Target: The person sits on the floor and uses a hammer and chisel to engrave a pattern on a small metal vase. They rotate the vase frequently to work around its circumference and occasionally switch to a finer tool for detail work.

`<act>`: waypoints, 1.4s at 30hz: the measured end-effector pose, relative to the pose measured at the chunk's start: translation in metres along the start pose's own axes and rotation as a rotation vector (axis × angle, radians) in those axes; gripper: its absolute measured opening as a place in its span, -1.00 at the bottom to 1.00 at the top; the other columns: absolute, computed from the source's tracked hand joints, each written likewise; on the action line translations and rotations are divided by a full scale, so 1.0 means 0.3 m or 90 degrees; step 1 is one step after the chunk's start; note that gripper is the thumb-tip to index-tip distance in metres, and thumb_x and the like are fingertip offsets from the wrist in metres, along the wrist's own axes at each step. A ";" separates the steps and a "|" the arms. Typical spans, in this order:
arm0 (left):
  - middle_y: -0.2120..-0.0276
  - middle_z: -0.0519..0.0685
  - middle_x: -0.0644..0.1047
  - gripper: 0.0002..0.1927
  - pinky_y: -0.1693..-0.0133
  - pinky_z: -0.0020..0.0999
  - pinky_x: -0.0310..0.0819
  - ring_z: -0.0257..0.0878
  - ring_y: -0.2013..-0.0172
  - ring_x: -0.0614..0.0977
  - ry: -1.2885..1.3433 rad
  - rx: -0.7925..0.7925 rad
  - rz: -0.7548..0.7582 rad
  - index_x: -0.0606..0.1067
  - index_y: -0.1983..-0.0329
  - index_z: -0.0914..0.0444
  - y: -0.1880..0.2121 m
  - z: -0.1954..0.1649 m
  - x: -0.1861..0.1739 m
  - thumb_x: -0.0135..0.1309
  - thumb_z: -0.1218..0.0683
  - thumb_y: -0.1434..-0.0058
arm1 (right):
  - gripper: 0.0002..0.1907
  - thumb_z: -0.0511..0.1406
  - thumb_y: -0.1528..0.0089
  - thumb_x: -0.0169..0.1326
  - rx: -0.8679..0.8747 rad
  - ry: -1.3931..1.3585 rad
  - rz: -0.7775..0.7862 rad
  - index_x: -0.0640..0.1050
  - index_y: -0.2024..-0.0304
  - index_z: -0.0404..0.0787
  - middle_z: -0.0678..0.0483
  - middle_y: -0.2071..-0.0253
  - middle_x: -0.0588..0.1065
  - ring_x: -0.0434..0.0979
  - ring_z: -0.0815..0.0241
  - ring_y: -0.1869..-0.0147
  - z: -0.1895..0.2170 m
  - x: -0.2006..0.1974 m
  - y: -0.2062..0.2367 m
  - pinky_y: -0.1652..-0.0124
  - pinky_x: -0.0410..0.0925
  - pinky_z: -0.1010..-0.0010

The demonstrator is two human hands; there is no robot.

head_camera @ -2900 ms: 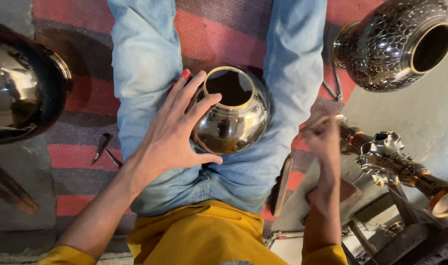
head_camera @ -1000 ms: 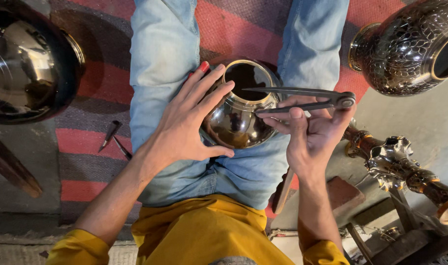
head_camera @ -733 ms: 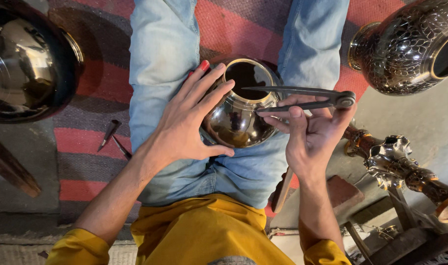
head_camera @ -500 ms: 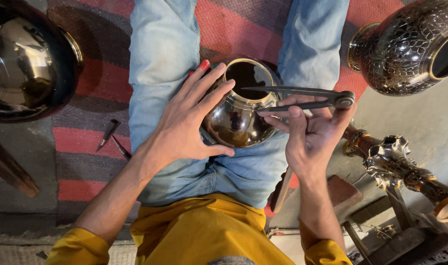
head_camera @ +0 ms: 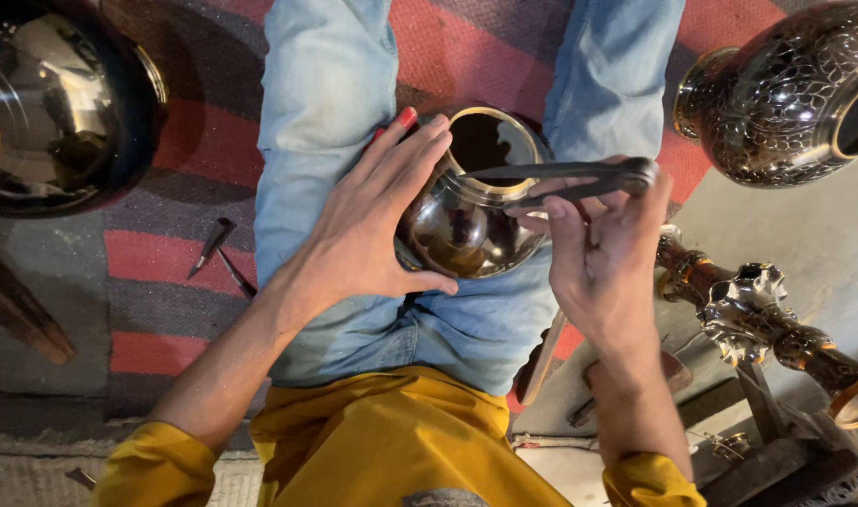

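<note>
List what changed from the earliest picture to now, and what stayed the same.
The right hand came up from beside the lap, now holding a dark metal tool whose tip lies across the mouth of the shiny pot. The left hand kept its grip on the pot's side, and the pot stayed in the lap. In the last second, nothing visibly moved. The patterned vase and large bowl stayed put.

Floor: a striped rug (head_camera: 166, 272) in red and grey bands lay under my outstretched legs (head_camera: 325, 122). On it, at my left, sat a large polished metal bowl (head_camera: 58, 103); two small dark chisels (head_camera: 217, 253) lay near my left thigh. Bare grey floor (head_camera: 804, 235) at my right carried a dark engraved vase (head_camera: 776, 94) on its side and an ornate brass stem (head_camera: 757, 310).
</note>
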State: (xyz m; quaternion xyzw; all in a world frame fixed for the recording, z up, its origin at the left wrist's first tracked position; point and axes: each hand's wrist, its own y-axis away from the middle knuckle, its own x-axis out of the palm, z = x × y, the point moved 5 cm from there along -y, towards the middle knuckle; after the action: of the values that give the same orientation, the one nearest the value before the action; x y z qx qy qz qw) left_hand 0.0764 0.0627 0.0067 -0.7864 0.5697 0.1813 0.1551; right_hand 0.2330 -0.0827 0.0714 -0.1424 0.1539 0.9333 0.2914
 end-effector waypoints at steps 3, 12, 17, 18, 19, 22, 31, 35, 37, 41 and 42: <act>-0.52 0.15 0.09 0.42 -0.50 0.11 0.00 0.22 -0.52 0.04 0.002 0.009 -0.005 -0.04 -0.55 0.28 -0.001 -0.002 0.000 0.53 -0.33 0.19 | -0.67 -0.57 -0.47 -0.06 -0.044 0.152 0.064 0.07 -0.11 -0.44 -0.18 0.01 0.55 0.72 0.02 -0.02 0.070 0.010 -0.035 0.02 0.62 0.36; -0.51 0.17 0.10 0.43 -0.49 0.10 -0.01 0.21 -0.51 0.05 0.006 0.000 -0.006 -0.03 -0.54 0.29 -0.006 -0.007 -0.002 0.54 -0.29 0.24 | -0.70 -0.50 -0.42 0.04 -0.059 0.356 0.137 0.18 -0.02 -0.45 -0.18 0.15 0.62 0.72 -0.06 0.10 0.169 0.038 -0.085 0.26 0.51 0.32; -0.51 0.14 0.11 0.37 -0.49 0.10 0.02 0.19 -0.52 0.06 0.008 -0.008 -0.001 0.06 -0.53 0.24 -0.013 -0.018 -0.015 0.56 -0.26 0.26 | -0.71 -0.50 -0.43 0.03 -0.049 0.337 0.133 0.18 -0.02 -0.46 -0.18 0.14 0.63 0.73 -0.02 0.11 0.175 0.039 -0.090 0.26 0.52 0.33; -0.51 0.13 0.10 0.37 -0.48 0.11 0.03 0.19 -0.51 0.06 0.008 -0.014 0.003 0.08 -0.52 0.21 -0.015 -0.021 -0.017 0.57 -0.25 0.28 | -0.72 -0.50 -0.43 0.04 -0.049 0.340 0.132 0.19 -0.01 -0.45 -0.18 0.14 0.63 0.73 -0.02 0.11 0.171 0.036 -0.087 0.26 0.51 0.32; -0.50 0.12 0.10 0.36 -0.47 0.11 0.04 0.20 -0.51 0.07 0.007 -0.019 0.006 0.10 -0.52 0.17 -0.016 -0.025 -0.020 0.58 -0.24 0.30 | -0.71 -0.49 -0.44 0.04 -0.063 0.335 0.129 0.18 -0.02 -0.42 -0.17 0.12 0.63 0.73 -0.01 0.10 0.167 0.034 -0.083 0.23 0.52 0.30; -0.49 0.13 0.09 0.36 -0.44 0.15 0.07 0.24 -0.49 0.09 -0.019 -0.031 0.015 0.14 -0.50 0.08 -0.020 -0.039 -0.025 0.59 -0.23 0.38 | -0.62 -0.48 -0.46 0.01 -0.086 0.186 0.076 0.12 -0.18 -0.36 -0.13 0.06 0.58 0.70 0.00 0.06 0.133 -0.006 -0.062 0.14 0.58 0.26; -0.45 0.20 0.09 0.18 -0.35 0.26 0.18 0.36 -0.43 0.14 -0.107 -0.014 0.020 0.30 -0.33 0.07 -0.049 -0.045 -0.003 0.59 -0.09 0.46 | -0.77 -0.44 -0.52 -0.07 0.143 -0.431 -0.381 0.26 -0.20 -0.20 -0.10 0.10 0.50 0.65 -0.03 0.20 -0.342 -0.364 0.081 0.16 0.61 0.14; -0.43 0.19 0.14 0.12 -0.36 0.23 0.21 0.37 -0.41 0.21 -0.080 0.011 0.006 0.32 -0.30 0.13 -0.059 -0.022 -0.022 0.58 -0.07 0.40 | -0.87 -0.39 -0.46 -0.04 0.311 -0.626 -0.565 0.40 0.17 -0.35 -0.09 0.25 0.52 0.70 -0.01 0.19 -0.624 -0.376 0.157 0.11 0.64 0.23; -0.43 0.19 0.17 0.09 -0.35 0.20 0.25 0.36 -0.41 0.23 -0.081 0.023 0.007 0.33 -0.27 0.13 -0.066 -0.017 -0.031 0.58 -0.09 0.40 | -0.84 -0.35 -0.43 -0.01 0.289 -0.596 -0.487 0.42 0.26 -0.30 -0.03 0.28 0.51 0.68 0.03 0.16 -0.689 -0.359 0.142 0.10 0.64 0.21; -0.41 0.19 0.20 0.09 -0.31 0.16 0.29 0.34 -0.40 0.25 -0.071 0.017 0.015 0.36 -0.25 0.13 -0.077 -0.016 -0.042 0.59 -0.10 0.42 | -0.82 -0.32 -0.33 0.18 0.279 0.031 -0.373 0.50 0.16 -0.33 0.02 0.26 0.54 0.55 0.25 0.25 -0.680 -0.299 0.189 0.28 0.48 0.40; -0.41 0.18 0.20 0.10 -0.31 0.15 0.28 0.34 -0.39 0.25 -0.077 0.017 0.016 0.35 -0.25 0.13 -0.079 -0.014 -0.045 0.59 -0.11 0.43 | -0.77 -0.34 -0.26 0.23 0.270 0.157 -0.323 0.51 0.14 -0.36 -0.01 0.26 0.55 0.55 0.26 0.25 -0.667 -0.268 0.192 0.28 0.46 0.41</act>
State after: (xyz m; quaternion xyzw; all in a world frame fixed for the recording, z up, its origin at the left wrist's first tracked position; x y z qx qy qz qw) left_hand 0.0957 0.0794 0.0177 -0.7648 0.5715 0.2228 0.1971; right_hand 0.2979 -0.2423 -0.0708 -0.2242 0.3381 0.7541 0.5164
